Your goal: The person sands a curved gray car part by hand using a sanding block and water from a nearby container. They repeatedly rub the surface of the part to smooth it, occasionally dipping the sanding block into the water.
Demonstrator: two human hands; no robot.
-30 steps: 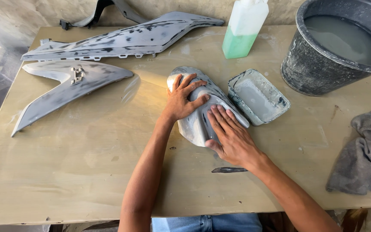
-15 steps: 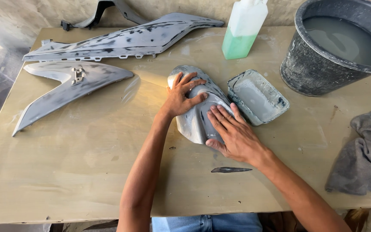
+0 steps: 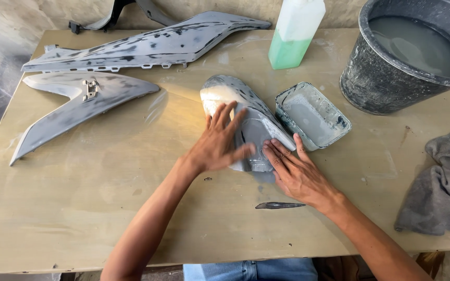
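Head view — grey panel (image 3: 256, 125) lies under left hand (image 3: 217, 148) and right hand (image 3: 295, 174).

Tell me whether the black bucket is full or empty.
Nearly full: the black bucket holds murky grey water close to its rim.

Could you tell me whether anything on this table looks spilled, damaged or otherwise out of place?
Nothing looks spilled or broken. Both hands, left and right, press on a grey panel whose coating is patchy. A dark sliver lies loose on the table near the right hand.
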